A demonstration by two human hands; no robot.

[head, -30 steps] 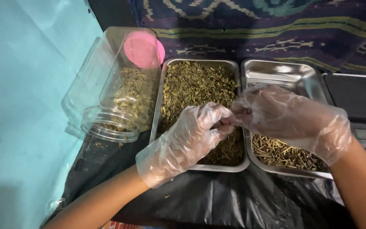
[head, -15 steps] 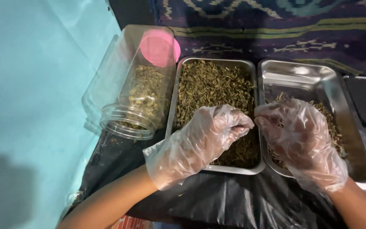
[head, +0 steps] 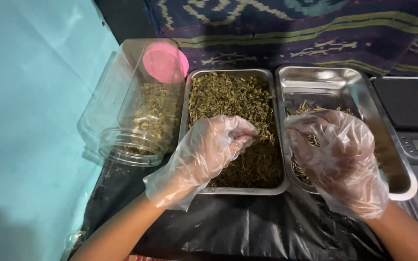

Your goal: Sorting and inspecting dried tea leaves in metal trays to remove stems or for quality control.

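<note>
Black plastic sheet (head: 247,232): nearest the viewer, under both forearms and below the fingers; it likely serves to catch spilled bits, a few of which lie on it.
Left hand (head: 204,154): in a loose clear plastic glove, fingers curled shut into a pinch, fingertips pressed into the dried herb; the pinch suggests picking out a small piece, though what sits between the tips is too small to tell.
Right hand (head: 337,157): gloved alike, palm down, fingers bent and loosely spread over the stems; I cannot tell whether it grips anything.
Left steel tray (head: 242,190): directly under the left fingertips, nearly full of dried green herb (head: 233,101), which stretches away beyond the fingers.
Right steel tray (head: 344,82): under the right fingers, touching the left tray; holds only a thin layer of pale stems (head: 298,169), its far half bare, so it seems to take sorted-out pieces.
Clear plastic jar (head: 136,111): left of the left fingers, lying on its side with the mouth toward the viewer, some herb inside, pink lid (head: 163,60) at its far end.
Digital scale (head: 412,111): right of the right fingers, platform bare.
Patterned cloth (head: 315,34): farthest, beyond both trays.
</note>
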